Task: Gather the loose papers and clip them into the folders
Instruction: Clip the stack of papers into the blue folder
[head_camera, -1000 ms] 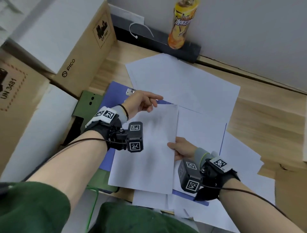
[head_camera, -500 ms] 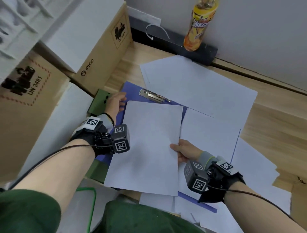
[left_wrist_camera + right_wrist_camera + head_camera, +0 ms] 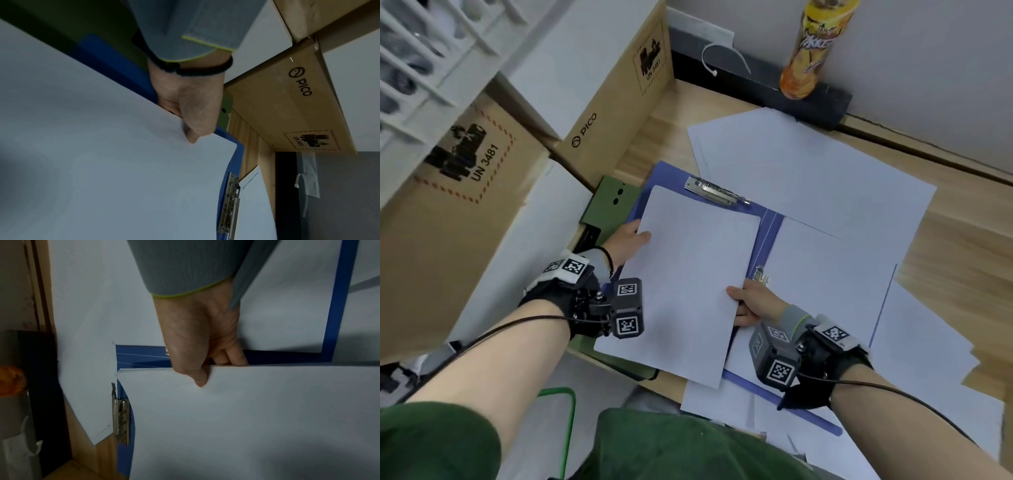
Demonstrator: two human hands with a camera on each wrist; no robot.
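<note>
two hands pinching one paper stack (image 3: 688, 274), one blue folder (image 3: 770, 236), two clips

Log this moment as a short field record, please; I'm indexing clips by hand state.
left hand: pinches the left edge of the stack, thumb on top
right hand: pinches the stack's right edge, thumb on top
stack: held over the open blue folder, top edge just short of the clip, not under it
clip: at the folder's top edge, no paper in it
loose sheets: spread on the desk beyond and right of the folder
boxes: cardboard, left of the folder
bottle: upright by the wall
</note>
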